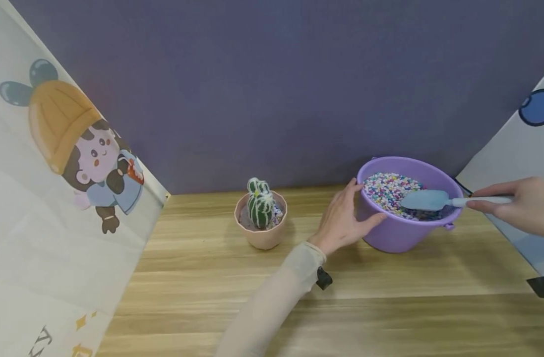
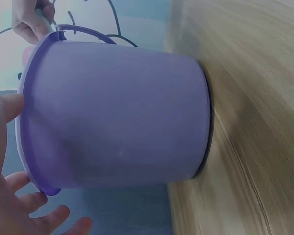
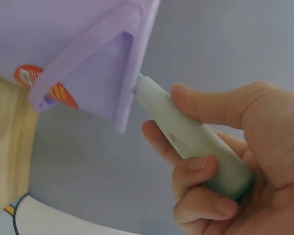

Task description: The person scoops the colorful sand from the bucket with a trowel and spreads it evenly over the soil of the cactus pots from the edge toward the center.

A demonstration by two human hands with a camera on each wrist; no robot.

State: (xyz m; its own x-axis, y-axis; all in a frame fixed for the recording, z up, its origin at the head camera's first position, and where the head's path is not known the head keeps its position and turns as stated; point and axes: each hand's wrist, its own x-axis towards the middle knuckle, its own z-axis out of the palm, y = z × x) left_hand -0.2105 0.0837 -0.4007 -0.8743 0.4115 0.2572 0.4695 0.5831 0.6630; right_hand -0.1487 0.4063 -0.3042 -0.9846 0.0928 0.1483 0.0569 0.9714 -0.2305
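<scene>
The right hand (image 1: 528,204) grasps the handle of a light-blue trowel (image 1: 425,200); its blade is inside a round purple plastic bucket (image 1: 390,235), at the small multicoloured pellets (image 1: 385,192). The left hand (image 1: 340,218) — fingers extended, not clenched — spans the bucket's rim; contact is hard to confirm. The bucket stands on a wood-grain tabletop (image 1: 187,277), before a dark blue-grey panel (image 1: 254,89). The left hand lies between bucket and pale pink pot (image 1: 265,240) — this holds a green-and-white cactus (image 1: 260,210).
</scene>
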